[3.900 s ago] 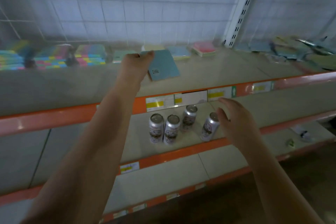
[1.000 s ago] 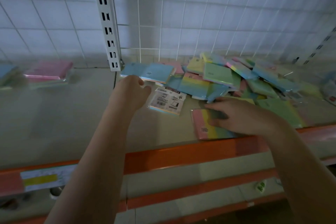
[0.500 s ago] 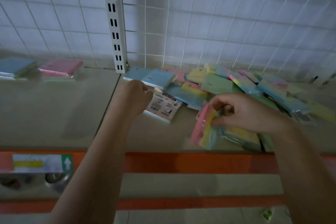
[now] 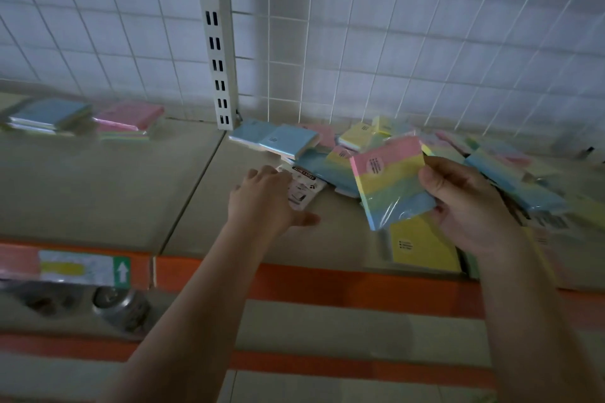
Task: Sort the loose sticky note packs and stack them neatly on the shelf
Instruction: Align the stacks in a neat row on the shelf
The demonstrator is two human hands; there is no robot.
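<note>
Head view looks down on a beige shelf (image 4: 108, 193) with an orange front rail (image 4: 327, 281), backed by a white wire grid (image 4: 425, 42). A slotted white upright (image 4: 216, 42) stands at the back of the shelf and serves as the landmark for everything else.

To the right of the upright and lifted off the shelf, the right hand (image 4: 471, 206) grips a wrapped rainbow sticky note pack (image 4: 391, 183), striped pink, yellow, green and blue, with the thumb on its right edge and the fingers curled behind it. The pack is tilted, its face turned toward the camera.

Just right of the upright's foot and nearer the rail, the left hand (image 4: 265, 199) reaches over the shelf with fingers spread, their tips resting on a white-backed pack (image 4: 306, 188) that lies printed side up. It encloses nothing.

Behind both hands, right of the upright, a loose heap of packs (image 4: 510, 180) sprawls along the grid. A blue pack (image 4: 288, 141) lies at the heap's near-upright end, and a yellow pack (image 4: 422, 245) lies flat below the right hand, close to the rail.

Left of the upright, a pink-topped stack (image 4: 129, 119) and a blue-topped stack (image 4: 49, 114) stand side by side near the grid. Below the rail on that side, a can (image 4: 119, 306) shows on the lower shelf.
</note>
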